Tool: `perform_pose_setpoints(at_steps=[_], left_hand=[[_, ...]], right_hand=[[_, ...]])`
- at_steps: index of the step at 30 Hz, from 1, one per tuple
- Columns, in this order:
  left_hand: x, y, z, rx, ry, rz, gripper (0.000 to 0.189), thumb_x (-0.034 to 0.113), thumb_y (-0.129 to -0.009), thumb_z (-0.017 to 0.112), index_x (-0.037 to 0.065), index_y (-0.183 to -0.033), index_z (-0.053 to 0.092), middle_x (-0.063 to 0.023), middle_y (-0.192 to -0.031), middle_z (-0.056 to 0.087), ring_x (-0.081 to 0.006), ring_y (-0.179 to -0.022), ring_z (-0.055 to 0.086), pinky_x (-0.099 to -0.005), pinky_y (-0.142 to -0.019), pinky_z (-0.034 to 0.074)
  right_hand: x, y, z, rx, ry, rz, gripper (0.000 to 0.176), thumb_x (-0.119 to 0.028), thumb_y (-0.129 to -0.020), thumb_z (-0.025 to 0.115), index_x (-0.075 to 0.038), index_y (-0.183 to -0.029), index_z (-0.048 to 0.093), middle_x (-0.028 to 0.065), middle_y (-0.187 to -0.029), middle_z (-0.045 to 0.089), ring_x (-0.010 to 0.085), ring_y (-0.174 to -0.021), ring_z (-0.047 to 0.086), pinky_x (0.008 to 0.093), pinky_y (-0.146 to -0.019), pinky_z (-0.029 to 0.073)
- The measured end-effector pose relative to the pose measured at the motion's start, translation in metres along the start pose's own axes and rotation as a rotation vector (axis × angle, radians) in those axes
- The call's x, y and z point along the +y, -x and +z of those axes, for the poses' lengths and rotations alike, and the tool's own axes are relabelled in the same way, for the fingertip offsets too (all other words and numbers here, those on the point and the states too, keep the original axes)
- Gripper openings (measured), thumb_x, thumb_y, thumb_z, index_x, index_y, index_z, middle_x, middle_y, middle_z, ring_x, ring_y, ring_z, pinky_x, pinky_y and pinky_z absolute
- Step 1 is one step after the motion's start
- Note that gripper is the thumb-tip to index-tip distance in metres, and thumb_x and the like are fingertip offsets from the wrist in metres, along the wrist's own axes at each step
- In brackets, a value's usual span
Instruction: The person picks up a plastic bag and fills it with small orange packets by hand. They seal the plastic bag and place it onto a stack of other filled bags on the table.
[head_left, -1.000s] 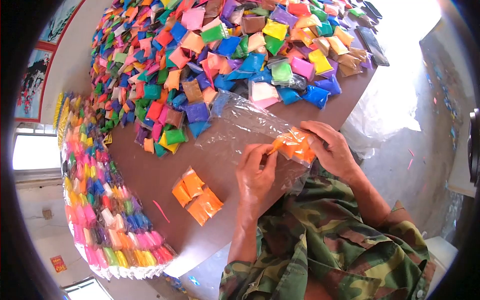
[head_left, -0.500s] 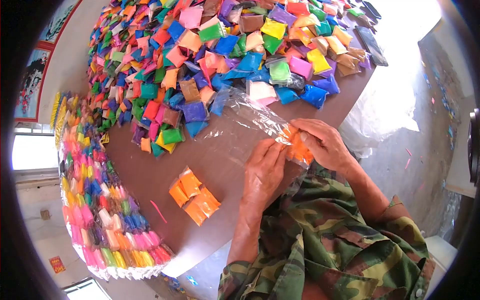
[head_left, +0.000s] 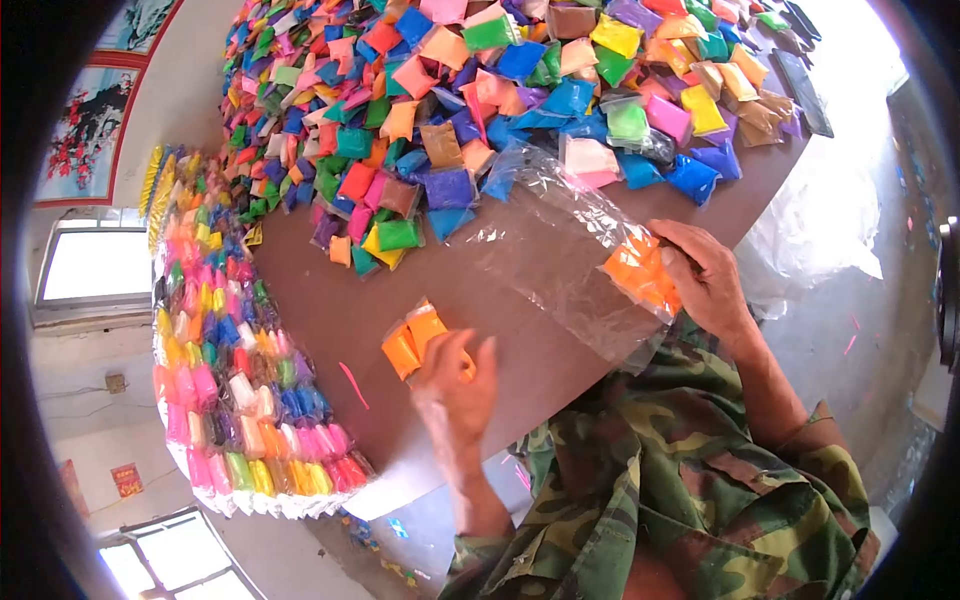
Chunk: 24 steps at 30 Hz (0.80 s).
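My right hand (head_left: 705, 280) grips the end of a long clear plastic bag (head_left: 570, 290), with its fingers on orange packets (head_left: 640, 272) that show inside. The bag lies slack across the brown table, its far end near the heap. Over at the left, my left hand (head_left: 455, 385) reaches over a small group of orange packets (head_left: 404, 348), covering part of them. Its fingers are apart and slightly curled; whether they touch the packets is unclear.
A large heap of small colourful packets (head_left: 440, 145) covers the back of the table (head_left: 320, 300). Rows of bagged colourful packets (head_left: 240, 400) line the left edge. A thin pink strip (head_left: 353, 386) lies near the orange group. White plastic sheeting (head_left: 815, 240) hangs at the right.
My left hand has left the clear bag and moved left to the orange group. My right hand still holds the bag. The whole view has shifted.
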<state>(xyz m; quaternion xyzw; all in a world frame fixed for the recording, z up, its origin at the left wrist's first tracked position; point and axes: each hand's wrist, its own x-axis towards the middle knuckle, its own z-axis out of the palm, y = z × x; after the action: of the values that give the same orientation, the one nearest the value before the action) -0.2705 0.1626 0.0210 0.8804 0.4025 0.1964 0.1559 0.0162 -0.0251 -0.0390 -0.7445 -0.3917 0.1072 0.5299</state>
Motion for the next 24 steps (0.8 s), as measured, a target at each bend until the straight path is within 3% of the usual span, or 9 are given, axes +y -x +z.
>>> perform_pose_setpoints(at_steps=[3,6,9,12,15,18,22,24], left_hand=[[-0.021,0.014,-0.035,-0.113,-0.165,-0.175,0.027,0.014,-0.087,0.085,0.003,-0.111,0.078,-0.0137,-0.114,0.078,-0.0227,-0.072,0.074,-0.0383,-0.072,0.061],[-0.039,0.024,-0.037,-0.17,-0.153,-0.206,0.034,0.016,-0.085,0.085,0.004,-0.115,0.077,-0.013,-0.106,0.078,-0.0231,-0.073,0.074,-0.0402,-0.074,0.06],[-0.045,0.025,-0.032,-0.149,-0.056,-0.158,0.037,0.015,-0.085,0.085,0.005,-0.119,0.075,-0.0151,-0.114,0.077,-0.0278,-0.079,0.075,-0.0416,-0.075,0.06],[-0.04,0.022,-0.04,-0.233,0.0,-0.256,0.044,0.014,-0.082,0.087,0.004,-0.123,0.073,-0.016,-0.115,0.075,-0.0249,-0.082,0.074,-0.0392,-0.076,0.061],[-0.035,0.023,-0.042,-0.226,0.015,-0.223,0.042,0.007,-0.084,0.087,-0.002,-0.122,0.072,-0.0141,-0.112,0.073,-0.0172,-0.077,0.073,-0.0309,-0.071,0.058],[-0.031,0.028,-0.037,-0.159,0.308,-0.216,0.039,0.0,-0.088,0.085,-0.003,-0.124,0.07,-0.0099,-0.113,0.071,-0.0137,-0.078,0.071,-0.0265,-0.069,0.057],[-0.001,0.01,-0.01,-0.132,0.725,-0.189,0.024,0.001,-0.094,0.083,-0.002,-0.115,0.071,-0.0028,-0.1,0.068,-0.0086,-0.078,0.066,-0.0241,-0.064,0.056],[0.022,-0.006,0.018,-0.107,0.734,-0.176,0.023,0.003,-0.094,0.084,0.0,-0.113,0.072,-0.0011,-0.097,0.068,-0.0074,-0.079,0.066,-0.0242,-0.067,0.055]], right_hand=[[0.0,0.001,0.001,0.007,-0.012,0.021,0.03,-0.006,-0.1,0.066,0.0,-0.129,0.074,0.0172,-0.125,0.078,0.0319,-0.114,0.075,0.0396,-0.101,0.057],[0.001,0.002,0.003,0.01,-0.026,0.032,0.03,-0.007,-0.1,0.067,-0.001,-0.129,0.074,0.017,-0.125,0.077,0.0308,-0.115,0.075,0.0391,-0.101,0.056],[0.002,0.001,0.002,0.002,-0.022,0.023,0.03,-0.006,-0.101,0.066,0.0,-0.129,0.074,0.0169,-0.125,0.077,0.0303,-0.115,0.075,0.0388,-0.101,0.056],[0.0,0.002,-0.001,-0.006,-0.029,0.038,0.03,-0.006,-0.101,0.066,0.0,-0.129,0.074,0.0169,-0.124,0.077,0.0304,-0.114,0.074,0.0386,-0.101,0.056],[0.001,0.002,0.002,-0.003,-0.046,0.038,0.03,-0.007,-0.101,0.066,0.0,-0.128,0.074,0.0169,-0.124,0.077,0.0304,-0.114,0.075,0.0383,-0.1,0.056],[0.001,0.002,0.0,0.0,-0.056,0.047,0.029,-0.008,-0.101,0.066,0.0,-0.128,0.075,0.0164,-0.122,0.078,0.03,-0.113,0.075,0.0376,-0.1,0.056],[-0.001,-0.001,-0.002,-0.024,-0.05,0.062,0.029,-0.01,-0.102,0.066,-0.001,-0.127,0.075,0.0158,-0.121,0.079,0.0301,-0.113,0.075,0.0379,-0.1,0.057],[-0.004,-0.003,-0.003,-0.032,-0.054,0.073,0.029,-0.012,-0.102,0.066,-0.001,-0.128,0.075,0.0161,-0.121,0.079,0.0305,-0.113,0.075,0.0385,-0.1,0.057]])
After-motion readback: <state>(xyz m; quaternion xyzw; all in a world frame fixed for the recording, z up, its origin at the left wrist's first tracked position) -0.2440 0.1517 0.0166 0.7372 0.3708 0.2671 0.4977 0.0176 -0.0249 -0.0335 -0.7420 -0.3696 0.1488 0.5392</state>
